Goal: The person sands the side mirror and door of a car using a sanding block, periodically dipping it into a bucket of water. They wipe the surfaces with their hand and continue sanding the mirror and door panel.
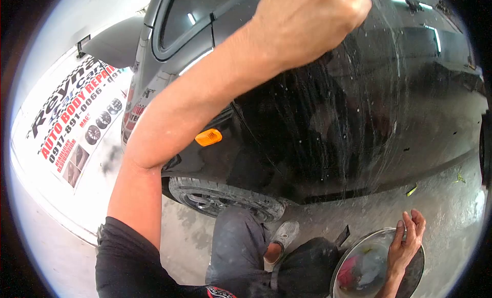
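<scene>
My left hand (323,26) is raised across the black car panel (312,129) at the top of the head view. Its fingers are curled into a fist, and whatever they may grip is hidden by the hand and the frame edge. Wet, whitish streaks run down the panel below and to the right of this hand. At the lower right, my right hand (406,241) hangs over the rim of a round bucket (335,277), fingers bent and apart, with nothing seen in them. Inside the bucket are cloudy liquid and a pinkish-red thing (347,271), perhaps cloth.
An orange side marker light (208,137) sits on the car above its front wheel (225,195). The side mirror (115,44) juts out at upper left. Behind it hangs a printed auto repair banner (77,124). Green scraps (411,190) lie on the wet concrete floor (441,211).
</scene>
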`<action>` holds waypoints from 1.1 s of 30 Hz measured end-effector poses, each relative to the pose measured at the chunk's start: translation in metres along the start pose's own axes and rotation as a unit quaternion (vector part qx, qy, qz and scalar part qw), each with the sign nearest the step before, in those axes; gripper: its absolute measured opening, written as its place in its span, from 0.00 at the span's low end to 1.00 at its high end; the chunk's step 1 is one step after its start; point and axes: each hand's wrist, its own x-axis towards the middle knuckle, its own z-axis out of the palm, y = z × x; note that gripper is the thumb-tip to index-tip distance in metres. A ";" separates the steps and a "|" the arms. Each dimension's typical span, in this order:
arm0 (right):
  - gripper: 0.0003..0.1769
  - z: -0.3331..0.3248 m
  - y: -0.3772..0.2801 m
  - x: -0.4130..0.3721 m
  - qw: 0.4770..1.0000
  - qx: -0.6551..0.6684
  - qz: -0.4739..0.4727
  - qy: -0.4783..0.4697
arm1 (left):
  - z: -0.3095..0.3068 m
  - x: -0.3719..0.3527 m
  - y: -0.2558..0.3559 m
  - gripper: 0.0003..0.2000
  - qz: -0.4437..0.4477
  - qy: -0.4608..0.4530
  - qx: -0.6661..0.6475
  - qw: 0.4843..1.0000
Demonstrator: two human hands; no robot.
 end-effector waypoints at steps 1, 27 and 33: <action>0.14 -0.001 -0.002 0.000 1.000 0.002 0.003 0.003 | -0.009 -0.005 0.005 0.06 -0.013 -0.017 0.003 1.000; 0.12 -0.018 0.001 0.005 0.998 0.039 -0.012 0.042 | -0.067 -0.024 -0.019 0.08 -0.086 0.049 0.122 0.988; 0.12 -0.010 0.000 0.002 0.999 0.032 -0.005 0.024 | -0.086 -0.014 -0.027 0.11 -0.095 0.052 0.093 0.990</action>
